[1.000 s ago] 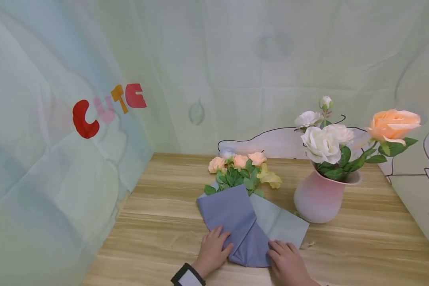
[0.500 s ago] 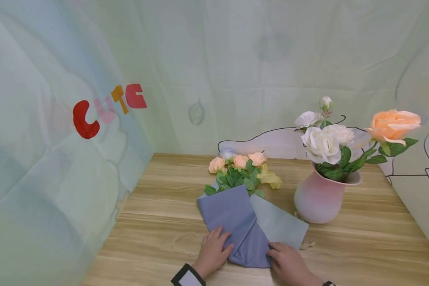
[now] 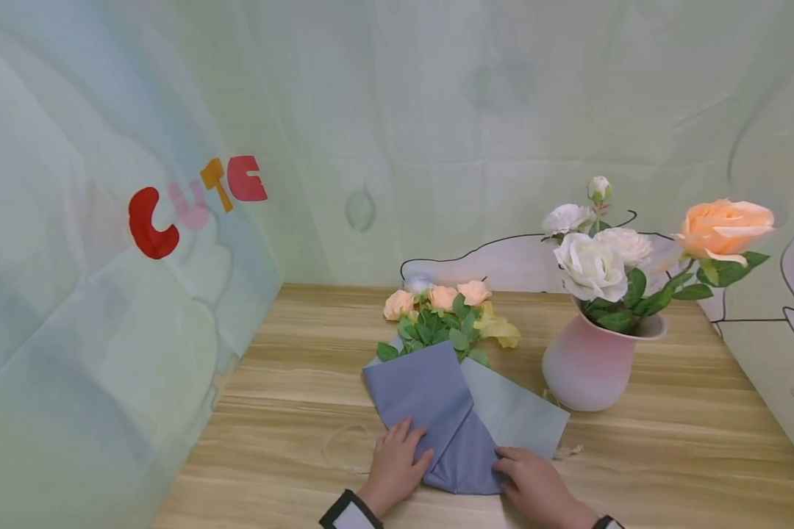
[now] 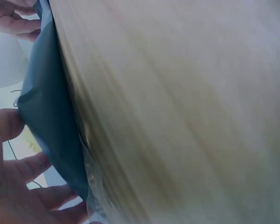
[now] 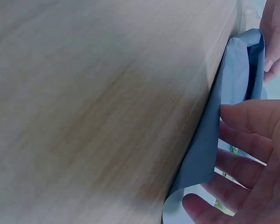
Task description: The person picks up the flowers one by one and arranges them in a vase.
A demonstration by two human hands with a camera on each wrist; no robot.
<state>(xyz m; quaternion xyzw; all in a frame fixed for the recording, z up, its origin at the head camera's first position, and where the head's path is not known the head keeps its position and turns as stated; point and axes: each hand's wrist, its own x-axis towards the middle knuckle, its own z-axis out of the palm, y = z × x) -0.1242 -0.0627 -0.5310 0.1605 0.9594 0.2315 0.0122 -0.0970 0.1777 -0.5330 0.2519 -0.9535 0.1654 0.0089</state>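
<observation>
Several flowers fill a vase near the blue wrapping.

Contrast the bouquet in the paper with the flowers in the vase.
The bouquet lies on the table in bluish paper; the flowers rise from a pinkish vase. The bouquet shows peach and yellow petals; the vase's flowers are mostly white, with one orange. Both have green leaves.

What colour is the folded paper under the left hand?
The paper there is dusky blue, clearest in the head view.
</observation>
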